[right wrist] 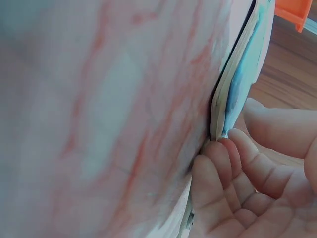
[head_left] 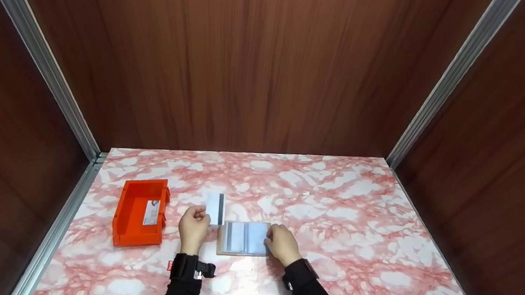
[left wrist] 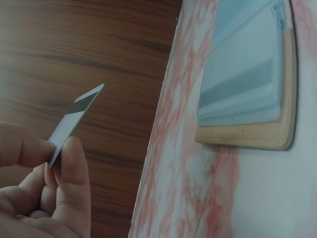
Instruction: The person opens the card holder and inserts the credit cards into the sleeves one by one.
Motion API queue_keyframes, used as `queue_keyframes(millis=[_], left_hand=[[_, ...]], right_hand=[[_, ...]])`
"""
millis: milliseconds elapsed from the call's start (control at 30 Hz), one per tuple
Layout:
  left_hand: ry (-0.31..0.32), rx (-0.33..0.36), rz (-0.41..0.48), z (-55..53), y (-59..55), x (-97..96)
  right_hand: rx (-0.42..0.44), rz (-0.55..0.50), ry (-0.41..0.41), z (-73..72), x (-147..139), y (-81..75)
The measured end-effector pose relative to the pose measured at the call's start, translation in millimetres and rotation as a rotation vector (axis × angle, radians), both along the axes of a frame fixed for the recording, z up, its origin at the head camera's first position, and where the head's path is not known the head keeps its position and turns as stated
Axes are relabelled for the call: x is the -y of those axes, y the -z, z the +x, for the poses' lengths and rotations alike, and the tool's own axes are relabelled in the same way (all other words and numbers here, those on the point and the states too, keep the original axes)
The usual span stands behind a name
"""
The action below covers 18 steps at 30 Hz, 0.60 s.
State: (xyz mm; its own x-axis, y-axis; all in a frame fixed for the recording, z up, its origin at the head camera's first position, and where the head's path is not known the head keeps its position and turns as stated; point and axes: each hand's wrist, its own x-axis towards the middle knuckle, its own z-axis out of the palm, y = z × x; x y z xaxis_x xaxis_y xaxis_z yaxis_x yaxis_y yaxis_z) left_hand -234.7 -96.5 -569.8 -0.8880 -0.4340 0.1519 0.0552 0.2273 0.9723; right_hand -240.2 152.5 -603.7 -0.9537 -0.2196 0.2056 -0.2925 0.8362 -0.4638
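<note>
My left hand (head_left: 193,229) pinches a white card (head_left: 212,208) with a dark stripe between thumb and fingers. In the left wrist view the card (left wrist: 74,119) is seen nearly edge-on, tilted, away from the table. Just to its right a tan card holder (head_left: 219,247) lies spread on the table, its clear sleeves (head_left: 256,238) facing up. A striped card shows through the left sleeve. At the holder's right edge my right hand (head_left: 283,244) grips it, fingertips against the edge and thumb over the sleeve side, as the right wrist view shows.
Left of the hands stands an orange bin (head_left: 125,209) with a printed card (head_left: 150,212) inside. A small red piece (head_left: 170,265) shows beside the left wrist strap. The marbled pink and white table (head_left: 332,209) is bounded by brown wood-grain panels (head_left: 249,71) and metal posts.
</note>
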Motion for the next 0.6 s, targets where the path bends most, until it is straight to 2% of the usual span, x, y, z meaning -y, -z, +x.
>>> queue_keyframes(millis=[67,200,500,600], left_hand=[[0.008,0.004,0.009,0.5,2.0,-4.0],[0.022,0.006,0.023,1.4,6.3,-13.4],[0.061,-0.026,0.021,6.5,8.1,-35.6],[0.076,-0.029,0.021,7.5,7.9,-40.9]], right_hand=[[-0.015,-0.017,0.021,-0.3,-0.4,-1.2],[-0.030,-0.122,0.041,-1.1,-0.6,-4.9],[-0.149,-0.372,-0.007,-3.0,8.0,-12.1],[-0.148,-0.451,-0.035,-2.4,12.5,-15.0]])
